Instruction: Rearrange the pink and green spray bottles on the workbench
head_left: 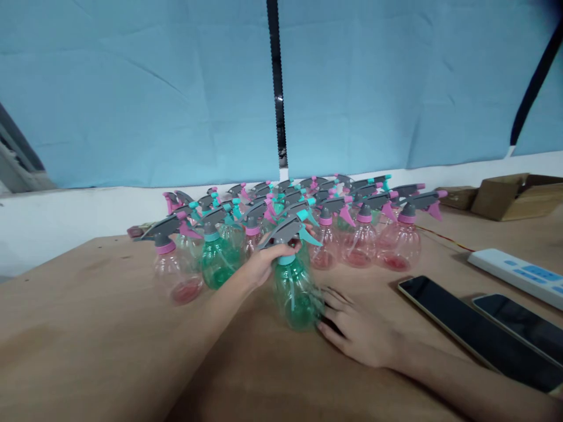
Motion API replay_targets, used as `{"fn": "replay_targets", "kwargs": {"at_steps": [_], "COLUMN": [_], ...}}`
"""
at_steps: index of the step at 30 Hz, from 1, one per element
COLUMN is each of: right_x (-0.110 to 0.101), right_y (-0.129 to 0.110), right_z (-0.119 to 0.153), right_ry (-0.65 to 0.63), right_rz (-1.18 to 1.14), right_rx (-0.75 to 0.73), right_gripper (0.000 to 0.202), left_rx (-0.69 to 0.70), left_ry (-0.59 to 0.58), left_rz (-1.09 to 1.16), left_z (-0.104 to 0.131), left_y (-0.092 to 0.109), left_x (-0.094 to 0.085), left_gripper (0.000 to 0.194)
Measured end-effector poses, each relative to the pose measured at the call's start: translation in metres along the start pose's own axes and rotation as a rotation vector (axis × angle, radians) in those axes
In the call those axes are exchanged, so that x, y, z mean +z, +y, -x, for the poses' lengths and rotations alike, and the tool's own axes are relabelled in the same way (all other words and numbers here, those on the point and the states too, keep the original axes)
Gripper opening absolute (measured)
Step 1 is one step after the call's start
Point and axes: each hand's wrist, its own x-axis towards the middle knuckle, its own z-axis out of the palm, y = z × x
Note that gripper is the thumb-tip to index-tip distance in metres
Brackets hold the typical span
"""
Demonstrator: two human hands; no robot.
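Observation:
A green see-through spray bottle [295,302] with a grey head and turquoise trigger stands a little tilted at the front of the group. My left hand [260,265] is closed around its neck, just under the spray head. By the bottle's lower right side is my right hand [358,328], palm down with its fingers apart. Its fingertips are blurred, and I cannot tell whether they touch the bottle. Close by on the left stand another green spray bottle [220,258] and a pink one [173,275]. More pink spray bottles [399,243] stand to the right.
Several more spray bottles crowd behind on the wooden table [88,328]. Two phones [475,328] lie at right, near a white power strip [523,275] with blue markings. Cardboard boxes [512,199] sit at the back right. A blue sheet [176,88] covers the wall behind.

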Motion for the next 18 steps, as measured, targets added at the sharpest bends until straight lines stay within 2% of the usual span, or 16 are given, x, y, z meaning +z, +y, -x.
{"fn": "replay_targets", "kwargs": {"at_steps": [2,4,10,18], "right_x": [-0.0002,-0.0003,0.0039,0.0063], "right_y": [-0.0001,-0.0003,0.0029,0.0088], "right_z": [0.0000,0.0001,0.0008,0.0011], "right_ry": [0.000,0.005,0.009,0.016], "right_rz": [-0.007,-0.018,0.012,0.029], "right_rx": [-0.005,-0.009,0.035,0.081], "right_gripper": [0.040,0.041,0.039,0.041], "left_rx": [0.055,0.086,0.035,0.090], "left_ry": [-0.063,-0.078,-0.146,-0.110], "left_rz": [-0.005,-0.036,-0.039,-0.003], "left_z": [-0.0002,-0.0001,0.0037,0.0044], "left_y": [-0.0006,-0.0011,0.0044,0.0013], "left_x": [0.0017,0.0031,0.0049,0.0020], "left_gripper": [0.022,0.021,0.023,0.030]}}
